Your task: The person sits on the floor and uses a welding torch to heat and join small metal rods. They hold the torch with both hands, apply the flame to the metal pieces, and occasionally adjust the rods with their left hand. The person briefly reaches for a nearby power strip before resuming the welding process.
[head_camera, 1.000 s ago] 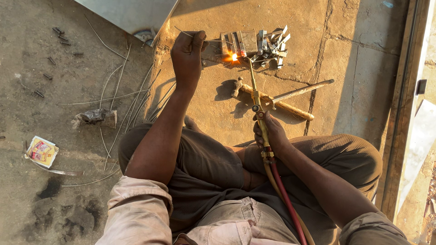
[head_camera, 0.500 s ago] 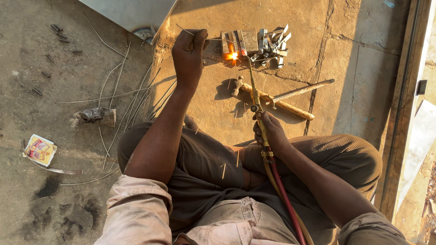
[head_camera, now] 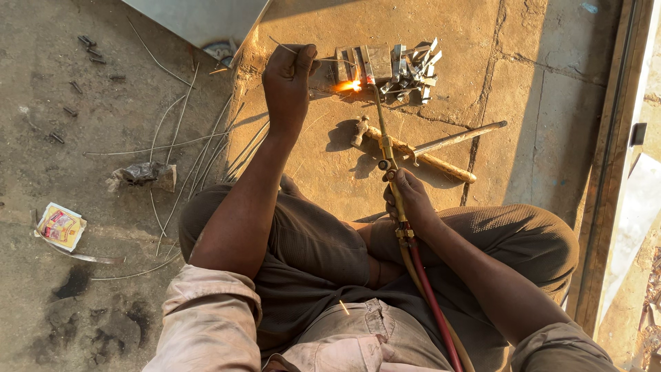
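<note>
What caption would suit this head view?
Right hand aims a torch at metal pieces; left hand feeds a thin wire.

The thin metal filler rod vanishes inside the closed left hand, so its lower length cannot be seen. The red and tan rubber hoses run off the bottom edge. The pale grey metal sheet is cut by the top edge. The bright orange flame washes out the joint beneath it. The small dark metal bits are too tiny to identify.
</note>
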